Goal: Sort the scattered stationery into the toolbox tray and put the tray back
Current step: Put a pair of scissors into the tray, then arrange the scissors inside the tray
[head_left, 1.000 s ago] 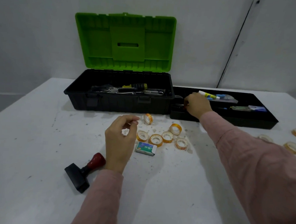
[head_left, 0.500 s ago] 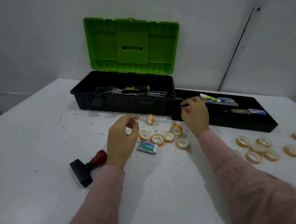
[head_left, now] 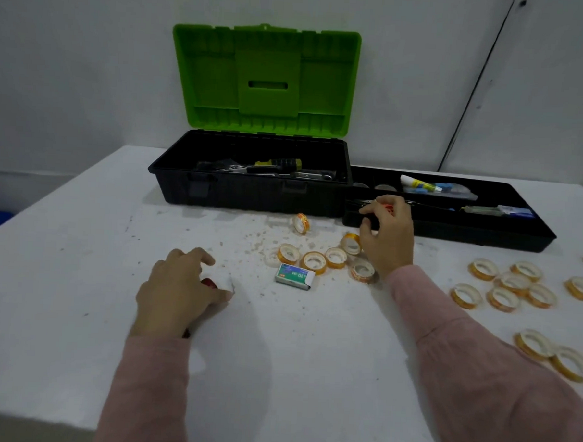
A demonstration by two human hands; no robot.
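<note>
The black toolbox tray point(head_left: 468, 235) lies on the white table to the right of the open toolbox point(head_left: 250, 198). My right hand point(head_left: 388, 239) hovers at the tray's front left corner, fingers pinched on a small red-printed item point(head_left: 388, 208) whose kind I cannot make out. My left hand point(head_left: 178, 289) is curled over the red-handled stamp point(head_left: 208, 281), which it mostly hides. Several small tape rolls point(head_left: 315, 261) and a staple box point(head_left: 294, 275) lie between my hands. The tray holds a glue tube point(head_left: 420, 184) and blue items.
The toolbox's green lid point(head_left: 263, 80) stands upright against the wall; tools with a yellow-black handle point(head_left: 279, 162) lie inside. More tape rolls point(head_left: 513, 286) are scattered at the right, some near the table's right edge point(head_left: 553, 353). Crumbs litter the table in front of the toolbox.
My left hand dropped back and down from the tape rolls onto the stamp. My right hand drew out of the tray to its front left corner.
</note>
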